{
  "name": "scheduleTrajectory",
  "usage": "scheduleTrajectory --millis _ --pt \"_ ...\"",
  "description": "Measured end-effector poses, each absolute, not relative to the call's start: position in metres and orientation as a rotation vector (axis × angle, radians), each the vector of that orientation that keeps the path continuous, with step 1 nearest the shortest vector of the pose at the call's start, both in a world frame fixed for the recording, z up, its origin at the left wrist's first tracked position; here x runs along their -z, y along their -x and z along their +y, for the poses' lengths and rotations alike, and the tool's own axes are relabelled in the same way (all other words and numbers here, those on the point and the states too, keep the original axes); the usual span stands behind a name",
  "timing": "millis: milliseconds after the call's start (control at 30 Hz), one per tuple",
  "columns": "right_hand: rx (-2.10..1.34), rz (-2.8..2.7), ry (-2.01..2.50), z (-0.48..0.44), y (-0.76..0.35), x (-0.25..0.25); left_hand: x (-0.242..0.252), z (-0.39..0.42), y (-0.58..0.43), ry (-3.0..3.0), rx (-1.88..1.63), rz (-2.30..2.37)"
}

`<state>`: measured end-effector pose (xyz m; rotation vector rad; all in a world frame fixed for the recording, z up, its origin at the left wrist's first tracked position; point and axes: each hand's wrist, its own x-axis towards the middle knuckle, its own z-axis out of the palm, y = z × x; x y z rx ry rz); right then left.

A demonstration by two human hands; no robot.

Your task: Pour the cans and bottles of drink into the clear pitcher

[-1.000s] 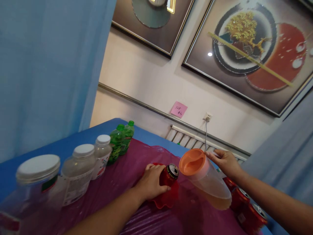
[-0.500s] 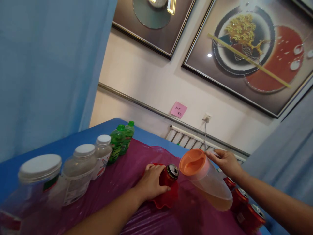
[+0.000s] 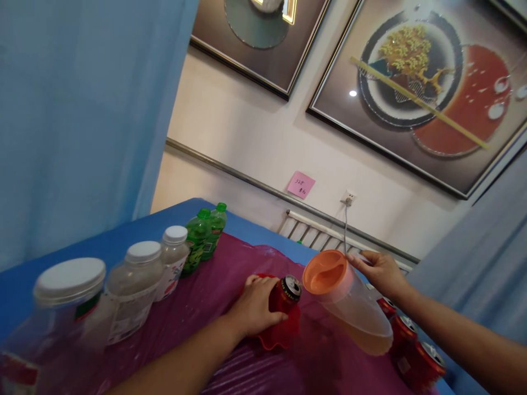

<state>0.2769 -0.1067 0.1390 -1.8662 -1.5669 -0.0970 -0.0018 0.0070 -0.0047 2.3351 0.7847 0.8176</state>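
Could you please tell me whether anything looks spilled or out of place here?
Possibly the dark patch on the purple sheet, near the tilted pitcher in the right hand: it is darker than the sheet around it, as a spill might be, but I cannot tell it from shadow.

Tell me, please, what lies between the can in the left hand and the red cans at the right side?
In the head view, the tilted pitcher with the orange lid, held by the right hand; purple sheet also shows there.
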Motion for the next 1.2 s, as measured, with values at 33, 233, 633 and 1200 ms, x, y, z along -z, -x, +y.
scheduleTrajectory --millis 33,233,633,1200 --pt "0.097 -1.571 1.863 -0.1066 -0.2777 -0.1389 0.005 0.0072 0.0017 -2.336 -0.819 0.784" --pt "0.101 -1.553 1.907 -0.1066 -0.2799 -0.1381 0.0064 0.0078 0.001 -2.343 -0.827 0.79" --pt "0.103 -1.542 1.926 -0.1096 -0.2765 -0.1394 0.0025 0.0056 0.0016 -2.34 -0.797 0.79" --pt "0.116 -1.54 1.895 -0.111 -0.2722 -0.1389 0.0049 0.0064 0.0009 -2.34 -0.796 0.793"
